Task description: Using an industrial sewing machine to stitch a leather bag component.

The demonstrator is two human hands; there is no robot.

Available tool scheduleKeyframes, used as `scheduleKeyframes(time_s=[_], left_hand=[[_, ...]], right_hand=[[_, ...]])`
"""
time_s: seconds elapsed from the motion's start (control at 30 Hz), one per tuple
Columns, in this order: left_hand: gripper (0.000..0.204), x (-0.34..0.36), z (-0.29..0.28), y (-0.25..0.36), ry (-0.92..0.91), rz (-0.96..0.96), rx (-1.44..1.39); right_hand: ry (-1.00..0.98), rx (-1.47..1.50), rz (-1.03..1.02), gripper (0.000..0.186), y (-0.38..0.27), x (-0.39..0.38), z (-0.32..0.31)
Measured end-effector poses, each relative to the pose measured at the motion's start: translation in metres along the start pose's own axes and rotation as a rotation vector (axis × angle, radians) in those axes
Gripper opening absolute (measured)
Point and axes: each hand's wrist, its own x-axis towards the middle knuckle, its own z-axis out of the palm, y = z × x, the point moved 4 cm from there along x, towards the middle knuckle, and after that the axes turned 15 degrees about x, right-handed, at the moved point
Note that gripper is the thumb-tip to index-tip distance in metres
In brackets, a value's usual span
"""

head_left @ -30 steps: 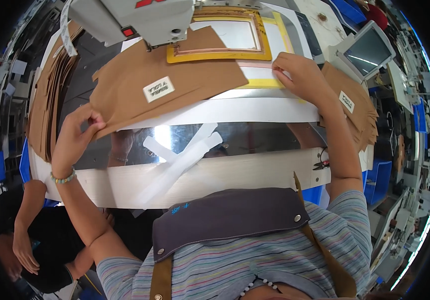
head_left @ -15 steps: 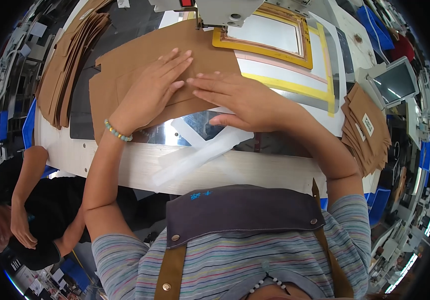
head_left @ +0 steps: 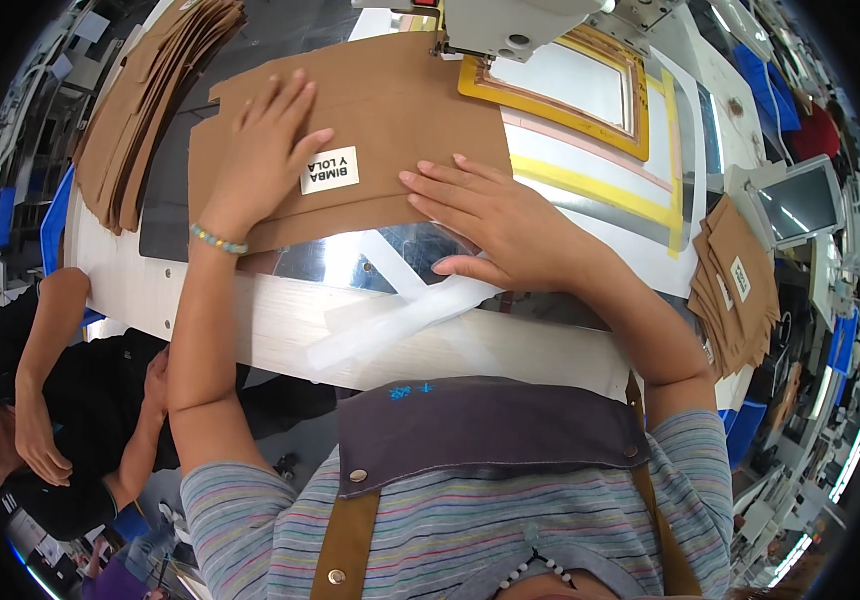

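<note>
My left hand (head_left: 255,170) lies palm down on a flat brown paper piece (head_left: 400,110), fingers extended toward the far side, beside a white printed label (head_left: 330,170) stuck on it. My right hand (head_left: 480,220) rests over the piece's near right part with fingers spread and thumb out past its edge. Above and right of the piece, a yellow rectangular frame (head_left: 638,110) sits under the grey machine head (head_left: 490,25). Translucent white strips (head_left: 370,330) lie below my hands on the metal plate (head_left: 320,262) and pale wooden edge.
Stacked brown pieces (head_left: 140,120) stand at left; a labelled brown stack (head_left: 725,320) lies right, beside a small screen (head_left: 798,198). Blue bins (head_left: 760,85) sit around the table. A co-worker in black (head_left: 70,400) is close by at lower left, arm at the table's edge.
My left hand released the piece's corner and now lies flat on it. My right hand came leftward onto the piece. Since half a second ago, the hands moved apart, uncovering the label.
</note>
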Motion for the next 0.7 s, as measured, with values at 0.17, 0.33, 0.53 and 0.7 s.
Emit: scheduleKeyframes(time_s=[0.17,0.33,0.53,0.7], left_hand=[[0.061,-0.049,-0.014,-0.071,0.010,-0.354,-0.113],[0.051,-0.054,-0.012,-0.080,0.060,-0.493,-0.087],[0.029,-0.059,-0.003,-0.079,0.000,-0.704,-0.662],[0.022,-0.066,-0.003,-0.080,0.210,-0.623,-1.475]], right_hand=[[-0.030,0.046,0.041,0.076,0.002,0.000,-0.001],[-0.039,0.077,0.040,0.071,0.001,0.000,-0.005],[-0.044,0.027,0.034,0.062,-0.001,0.003,-0.012],[-0.047,0.078,0.042,0.058,0.002,0.006,-0.015]])
